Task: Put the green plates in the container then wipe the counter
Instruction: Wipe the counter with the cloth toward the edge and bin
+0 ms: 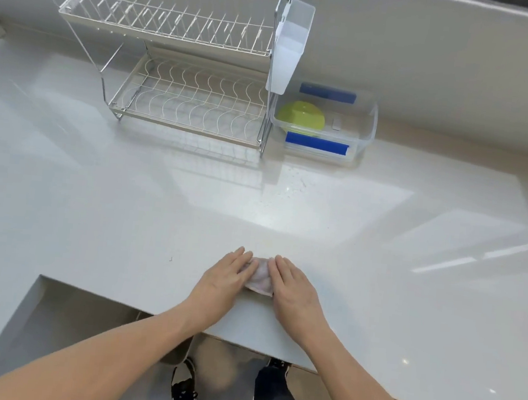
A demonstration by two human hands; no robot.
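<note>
Green plates (302, 117) lie inside a clear plastic container (360, 144) with blue tape, at the back of the white counter (126, 206). A small pale pink cloth (260, 280) lies flat on the counter near its front edge. My left hand (221, 279) rests flat on the cloth's left side and my right hand (294, 288) on its right side, fingers pointing away from me. Both hands press on the cloth, which shows only between them.
A two-tier wire dish rack (184, 73) stands at the back left, with a white cutlery holder (289, 44) hung on its right end beside the container. A cut-out in the counter (61, 319) opens at the front left. My feet show below the edge.
</note>
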